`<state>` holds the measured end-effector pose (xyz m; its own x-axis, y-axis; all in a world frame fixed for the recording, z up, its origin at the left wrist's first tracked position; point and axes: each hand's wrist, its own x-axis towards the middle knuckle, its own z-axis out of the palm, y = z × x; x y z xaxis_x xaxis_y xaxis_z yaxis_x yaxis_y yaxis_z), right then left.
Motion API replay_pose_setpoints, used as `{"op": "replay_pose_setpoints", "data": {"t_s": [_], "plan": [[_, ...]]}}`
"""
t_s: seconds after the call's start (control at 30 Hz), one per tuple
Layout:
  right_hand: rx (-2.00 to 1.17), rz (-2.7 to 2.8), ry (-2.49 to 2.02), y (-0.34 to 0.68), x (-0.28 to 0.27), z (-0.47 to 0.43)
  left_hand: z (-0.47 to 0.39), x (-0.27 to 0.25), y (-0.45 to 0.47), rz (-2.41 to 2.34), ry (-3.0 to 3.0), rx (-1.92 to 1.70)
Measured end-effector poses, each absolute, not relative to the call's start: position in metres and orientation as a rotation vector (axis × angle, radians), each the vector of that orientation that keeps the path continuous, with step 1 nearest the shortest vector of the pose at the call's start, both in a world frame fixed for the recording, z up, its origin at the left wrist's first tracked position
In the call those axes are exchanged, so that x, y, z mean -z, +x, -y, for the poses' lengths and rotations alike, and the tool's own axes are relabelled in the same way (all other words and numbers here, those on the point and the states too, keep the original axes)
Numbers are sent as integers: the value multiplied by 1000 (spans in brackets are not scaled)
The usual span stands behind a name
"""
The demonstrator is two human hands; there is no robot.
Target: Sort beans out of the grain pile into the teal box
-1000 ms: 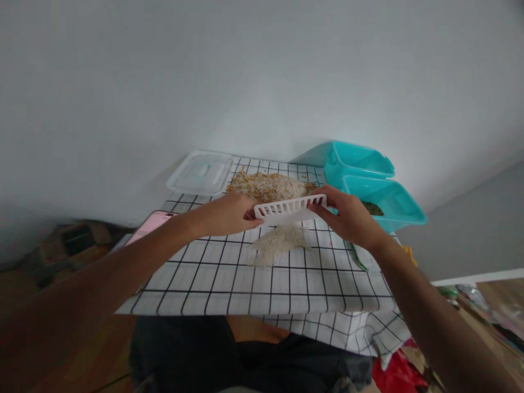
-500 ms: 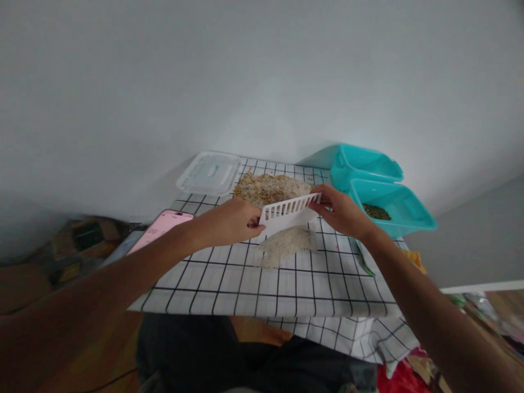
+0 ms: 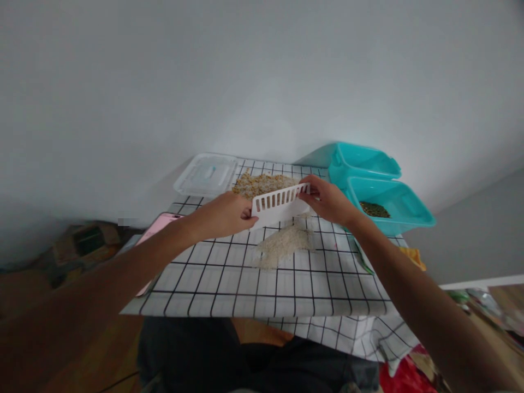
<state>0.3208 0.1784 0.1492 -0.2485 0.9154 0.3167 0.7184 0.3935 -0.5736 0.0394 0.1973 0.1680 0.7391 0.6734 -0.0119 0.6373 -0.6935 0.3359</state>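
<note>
Both hands grip a white slotted plastic divider [image 3: 275, 213] by its ends, with the slots along its upper edge. My left hand [image 3: 231, 214] is closed on the left end, thumb in front. My right hand [image 3: 325, 199] pinches the right end. Behind the divider lies a heap of yellow kernels mixed with pale grains [image 3: 260, 184], partly hidden by it. In front of it a smaller pile of pale grains [image 3: 286, 245] is spread on the checked tablecloth [image 3: 241, 284].
Two turquoise bins [image 3: 409, 210] stand at the right, the nearer one holding dark green grains [image 3: 374, 209]. A clear plastic lid [image 3: 207, 174] lies at the back left. A pink phone [image 3: 161, 224] is partly under my left forearm. The wall [image 3: 262, 82] rises behind the table.
Both hands have moved the divider a little left and away from me, towards the mixed heap. A wider gap now separates it from the pale pile in front.
</note>
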Motion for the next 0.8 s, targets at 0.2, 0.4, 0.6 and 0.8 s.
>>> {"op": "replay_pose_setpoints", "data": {"t_s": [0.2,0.4,0.6,0.8], "plan": [[-377,2056,-1426,319,-150,-192,-212,-168,38,-1053,2574,-218],[-359,2044,-1436,324,-151,-191,-220,-164,43,-1023,2608,-251],[-336,2000,-1472,333,-145,-186,-224,-160,56,-987,2668,-280],[-253,1970,-1478,333,-143,-185,-225,-160,61,-962,2693,-306]]}}
